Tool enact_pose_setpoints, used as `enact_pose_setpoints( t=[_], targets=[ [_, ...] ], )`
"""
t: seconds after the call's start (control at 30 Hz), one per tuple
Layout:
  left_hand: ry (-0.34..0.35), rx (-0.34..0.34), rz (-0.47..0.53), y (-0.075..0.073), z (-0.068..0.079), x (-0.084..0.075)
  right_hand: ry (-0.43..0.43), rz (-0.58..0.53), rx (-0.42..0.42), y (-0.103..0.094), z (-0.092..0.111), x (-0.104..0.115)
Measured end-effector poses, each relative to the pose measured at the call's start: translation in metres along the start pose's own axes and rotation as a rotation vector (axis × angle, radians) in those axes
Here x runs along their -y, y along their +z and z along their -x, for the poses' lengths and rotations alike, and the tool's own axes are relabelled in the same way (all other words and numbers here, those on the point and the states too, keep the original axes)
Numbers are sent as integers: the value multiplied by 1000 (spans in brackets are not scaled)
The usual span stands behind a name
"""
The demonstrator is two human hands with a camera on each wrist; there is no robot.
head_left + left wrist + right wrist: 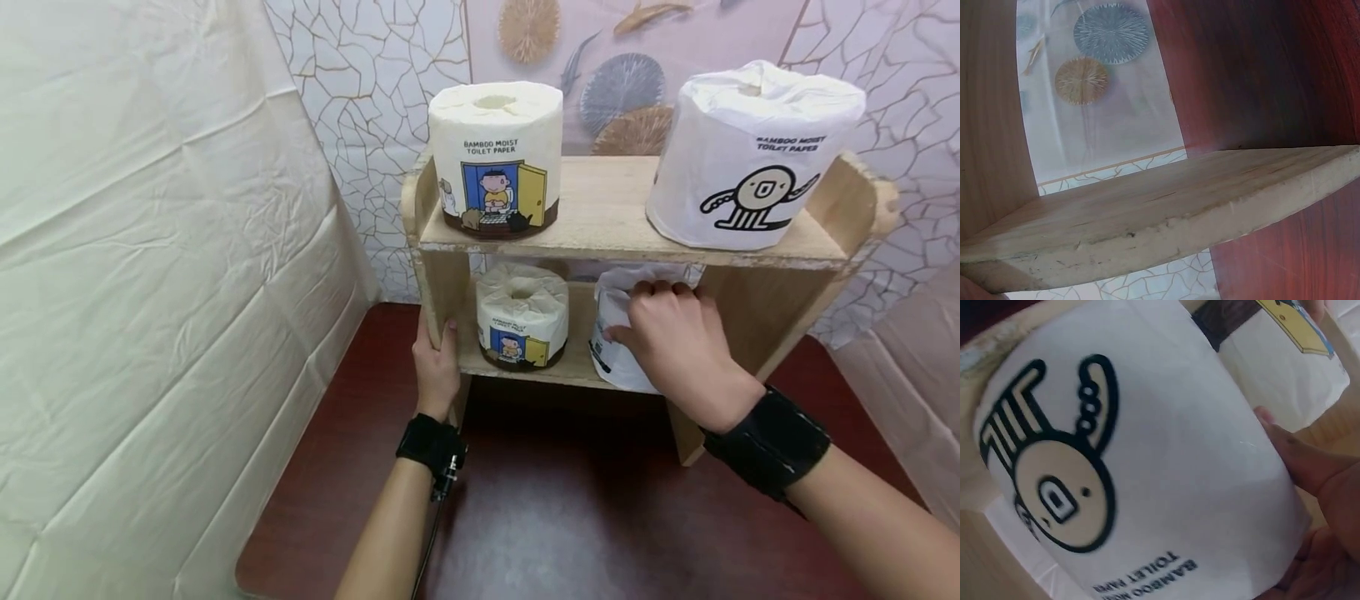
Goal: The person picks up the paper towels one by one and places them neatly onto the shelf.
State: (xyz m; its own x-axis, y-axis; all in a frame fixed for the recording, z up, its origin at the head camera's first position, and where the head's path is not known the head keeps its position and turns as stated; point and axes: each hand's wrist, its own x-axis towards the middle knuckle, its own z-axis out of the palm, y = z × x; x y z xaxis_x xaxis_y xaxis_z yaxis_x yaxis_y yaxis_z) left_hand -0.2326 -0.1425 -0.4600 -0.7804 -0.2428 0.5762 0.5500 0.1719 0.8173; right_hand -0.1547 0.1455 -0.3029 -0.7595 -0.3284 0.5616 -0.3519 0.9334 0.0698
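Observation:
In the head view my right hand (678, 346) grips a white wrapped toilet paper roll (622, 367) at the right of the lower shelf. The right wrist view shows that roll (1166, 456) close up, printed with a round-headed black-line figure, my thumb (1310, 456) along its side. My left hand (437, 371) holds the front edge of the left side panel of a small wooden shelf (600, 243). Between my hands, a roll with a blue and yellow cartoon (522, 321) stands upright on the lower shelf. The left wrist view shows mostly the wooden panel (1166, 219).
On the upper shelf stand a cartoon-printed toilet paper roll (495, 162) at the left and a figure-printed roll (750, 162) at the right. The shelf stands on a dark red table (337, 483). Pale cloth (150, 292) hangs at the left; a patterned backdrop (375, 108) is behind.

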Motion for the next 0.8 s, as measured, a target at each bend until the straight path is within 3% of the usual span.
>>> enact_pose_setpoints(
  t=[0.17, 0.3, 0.43, 0.53, 0.63, 0.8],
  targets=[
    [-4, -17, 2, 2, 2, -16, -27, 36, -110, 7, 7, -1],
    [-4, -12, 7, 3, 6, -30, -27, -33, -117, 8, 12, -7],
    [-17, -13, -3, 2, 5, -15, -14, -207, -89, 7, 15, -19],
    [-21, -16, -12, 3, 3, -3, -23, -304, -128, 4, 18, -32],
    [-6, -22, -12, 2, 2, 1, -23, -346, -170, 0, 21, -45],
    [2, -12, 9, 2, 3, 3, -13, -401, -151, -4, 30, -65]
  ],
)
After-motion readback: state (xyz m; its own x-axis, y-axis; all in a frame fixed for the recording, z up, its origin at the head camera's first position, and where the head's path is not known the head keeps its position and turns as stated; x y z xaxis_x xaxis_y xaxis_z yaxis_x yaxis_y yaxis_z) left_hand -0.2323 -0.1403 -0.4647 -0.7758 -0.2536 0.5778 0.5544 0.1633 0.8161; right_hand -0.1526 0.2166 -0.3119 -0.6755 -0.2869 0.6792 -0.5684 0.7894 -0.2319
